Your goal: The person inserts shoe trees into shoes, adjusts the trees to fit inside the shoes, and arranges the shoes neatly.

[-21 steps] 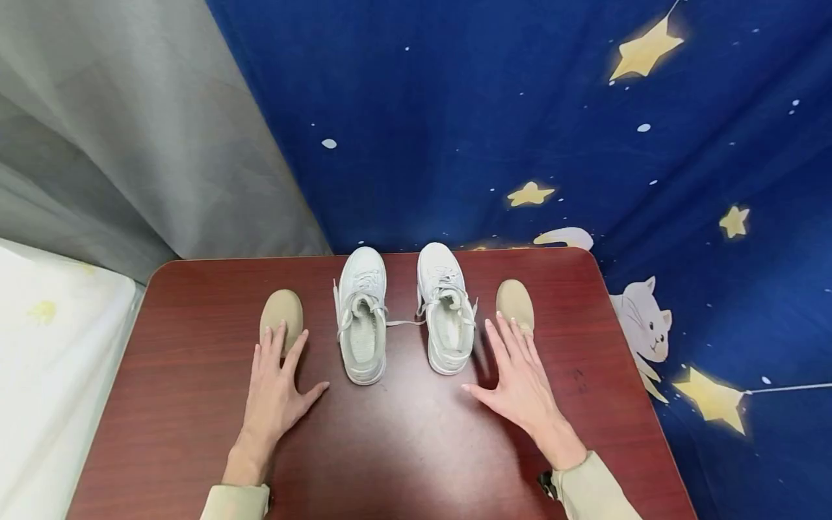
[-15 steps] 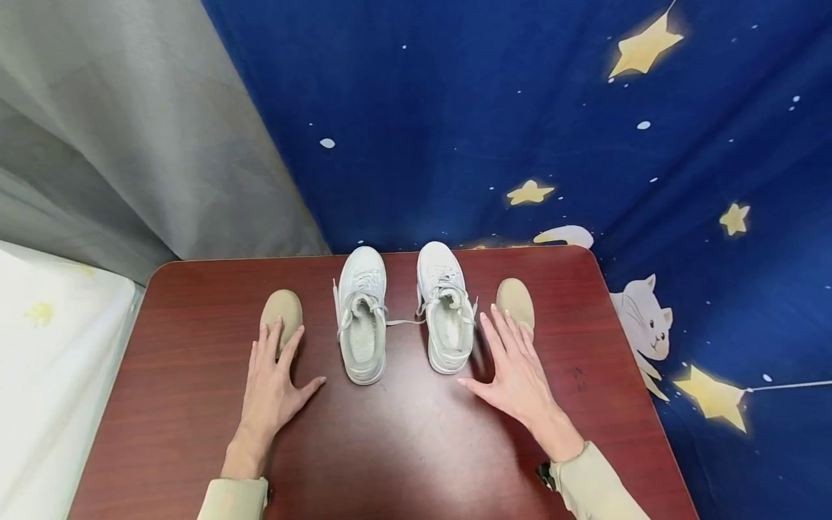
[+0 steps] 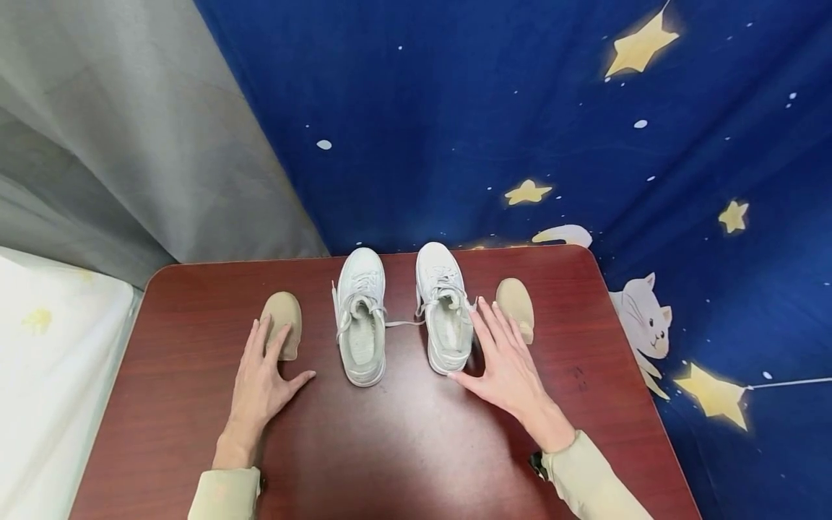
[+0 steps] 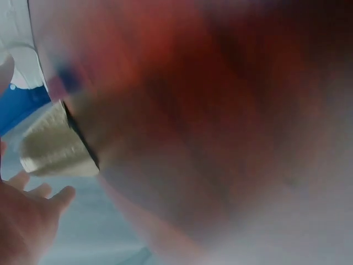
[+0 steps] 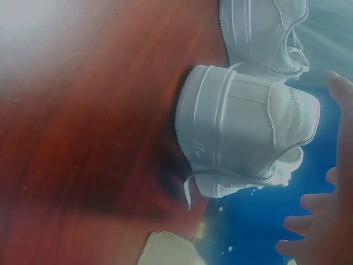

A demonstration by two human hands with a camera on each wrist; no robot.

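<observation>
Two white lace-up sneakers stand side by side, toes away from me: a left sneaker (image 3: pixel 361 274) and a right sneaker (image 3: pixel 438 269). A beige toe-shaped piece (image 3: pixel 284 312) lies outside the left one, and a matching beige piece (image 3: pixel 516 302) outside the right one. My left hand (image 3: pixel 258 383), fingers spread, is over the near part of the left beige piece; contact cannot be told. My right hand (image 3: pixel 510 372) spreads its fingers between the right sneaker and the right beige piece, thumb by the heel. In the right wrist view a gap separates that hand (image 5: pixel 325 215) from the sneaker heel (image 5: pixel 248 116).
The reddish-brown table (image 3: pixel 403 448) ends just behind the sneaker toes. Behind it hang a blue star-patterned curtain (image 3: pixel 429 130) and a grey curtain (image 3: pixel 162 144). A loose lace (image 3: pixel 404 323) stretches between the sneakers. White cloth (image 3: pixel 52 361) lies at the left.
My right hand has shifted left and slightly away from me, off the right beige piece toward the right sneaker. My left hand has moved slightly left. Sneakers and beige pieces stay put.
</observation>
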